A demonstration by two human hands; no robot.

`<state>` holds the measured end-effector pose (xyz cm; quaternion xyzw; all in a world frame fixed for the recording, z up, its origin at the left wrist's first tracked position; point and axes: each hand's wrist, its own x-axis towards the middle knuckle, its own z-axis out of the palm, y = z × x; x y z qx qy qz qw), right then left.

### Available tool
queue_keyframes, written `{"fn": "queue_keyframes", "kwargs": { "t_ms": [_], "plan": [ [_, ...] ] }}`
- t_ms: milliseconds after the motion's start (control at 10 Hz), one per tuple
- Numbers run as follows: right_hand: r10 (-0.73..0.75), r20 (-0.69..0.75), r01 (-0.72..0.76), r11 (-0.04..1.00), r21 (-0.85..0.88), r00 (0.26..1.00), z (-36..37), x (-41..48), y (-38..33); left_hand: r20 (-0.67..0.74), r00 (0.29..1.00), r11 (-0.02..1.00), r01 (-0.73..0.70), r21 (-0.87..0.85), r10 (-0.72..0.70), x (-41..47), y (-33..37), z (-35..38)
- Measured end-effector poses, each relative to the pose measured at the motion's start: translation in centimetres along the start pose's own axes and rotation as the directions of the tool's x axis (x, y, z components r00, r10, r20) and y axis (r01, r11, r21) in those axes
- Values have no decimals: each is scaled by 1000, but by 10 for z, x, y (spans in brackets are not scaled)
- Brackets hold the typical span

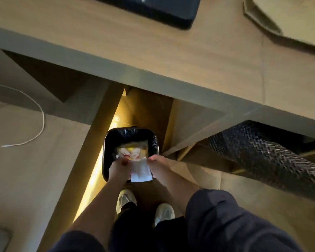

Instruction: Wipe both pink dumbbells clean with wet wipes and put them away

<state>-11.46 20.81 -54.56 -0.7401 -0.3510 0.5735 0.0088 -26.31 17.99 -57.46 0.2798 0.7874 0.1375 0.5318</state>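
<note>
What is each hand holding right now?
Left hand: pinches the white wipe over the bin.
Right hand: pinches the same wipe.

A wooden desk top (116, 51) spanned the upper frame. A flat black item (153, 11) lay on it at the top edge, and an octagonal tray (262, 24) sat well apart to the right. Below the desk edge, a black-lined bin (116, 139) stood on the floor (25, 170) and contained crumpled rubbish (133, 151). A white cable (40, 113) curved across the floor at left. A dark woven chair (262, 157) occupied the right side.
</note>
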Motion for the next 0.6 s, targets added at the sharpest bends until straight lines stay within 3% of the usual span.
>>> {"fn": "queue_keyframes", "kwargs": {
  "t_ms": [300, 400, 600],
  "plan": [
    [-116, 33, 120, 973, -197, 993, 45, 119, 18, -28, 999, 986, -41, 162, 47, 96, -26, 31],
    [-118, 106, 142, 955, -259, 987, 47, 125, 20, -12, 999, 962, -42, 270, 47, 103, -30, 29],
    [-336, 114, 342, 770, -538, 935, 1, 32, 24, 64, 987, 843, -161, 513, 149, 35, -15, -3]
  ]
}}
